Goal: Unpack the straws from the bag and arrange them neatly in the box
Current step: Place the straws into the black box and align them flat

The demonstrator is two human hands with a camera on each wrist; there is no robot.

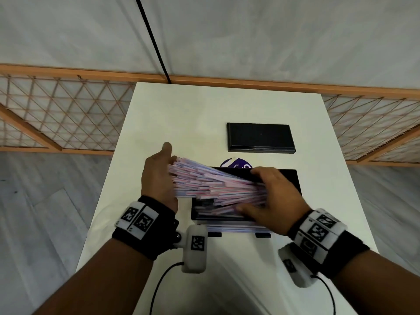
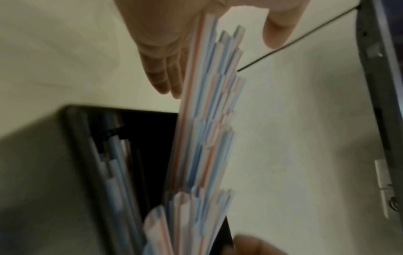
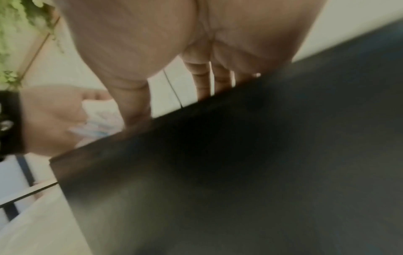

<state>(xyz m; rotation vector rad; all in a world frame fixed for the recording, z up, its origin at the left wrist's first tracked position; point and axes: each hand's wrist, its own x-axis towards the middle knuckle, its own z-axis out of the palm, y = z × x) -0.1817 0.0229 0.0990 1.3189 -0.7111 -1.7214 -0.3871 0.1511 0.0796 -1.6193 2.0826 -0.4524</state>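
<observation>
So the black box (image 1: 295, 185) sits close to the near edge of the white desk (image 1: 181, 114), a bit right of centre. Bare desk runs left of the box to the desk's left edge, and there's more open top beyond it. The box's lid (image 1: 260, 137) lies flat past the box's far side, well apart from it, and a purple-and-white bag (image 1: 236, 164) peeks out just behind the far rim.

The straws (image 1: 211, 185), white with red and blue stripes, are one fat bundle lying across the box, their left ends sticking out past its left wall and fanned a little. A few more straws already lie down inside the box, near its front wall.

Left hand (image 1: 159, 178) is flat and straight-fingered, palm pressed against the loose left ends of the bundle, thumb pointing away. Right hand (image 1: 272, 196) sits over the right part of the box, fingers and thumb wrapped around the bundle's other end. The right wrist view is mostly the box's dark outer wall, blurry.
</observation>
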